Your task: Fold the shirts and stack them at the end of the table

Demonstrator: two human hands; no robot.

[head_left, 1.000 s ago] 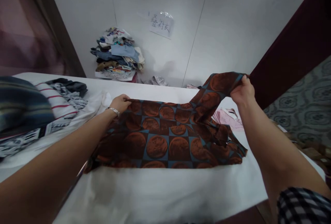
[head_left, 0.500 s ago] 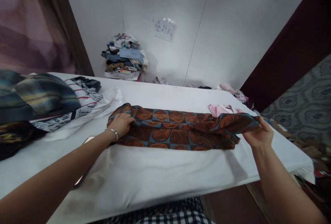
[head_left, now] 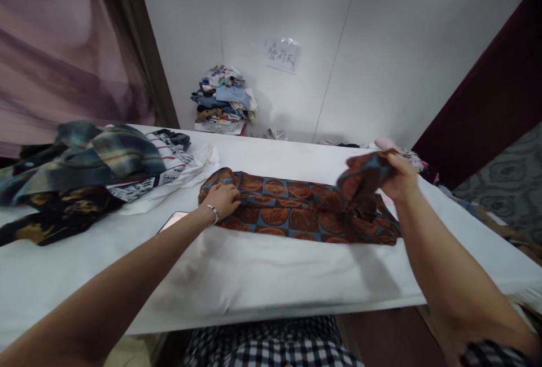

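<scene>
Head view, the only one: a brown shirt (head_left: 292, 214) printed with rust circles on blue-and-brown checks lies folded into a long band across the middle of a white table (head_left: 254, 276). The left hand (head_left: 222, 200), a bracelet on its wrist, rests palm down with fingers loosely bent on the shirt's left end, pinning it to the table rather than gripping it. The right hand (head_left: 398, 178) is closed on the shirt's right end and holds that end lifted off the table and turned back toward the middle, so the cloth between sags in a loose bunch.

To the left lies a heap of clothes (head_left: 84, 169), plaid on top, striped and printed pieces under it, its edge just beside the shirt's left end. A phone (head_left: 173, 221) lies flat near the left wrist. Against the far wall sits a clothes pile (head_left: 224, 99), and small pink pieces lie behind the right hand.

Risk, as I judge it: the lifted end hangs bunched, so laid down as it is it could set creases or land askew over the band. If the left palm slips, the whole band could drag to the right and come undone.

A paper sign (head_left: 283, 55) in a plastic sleeve is taped to the wall with handwritten characters, too small to read surely.
</scene>
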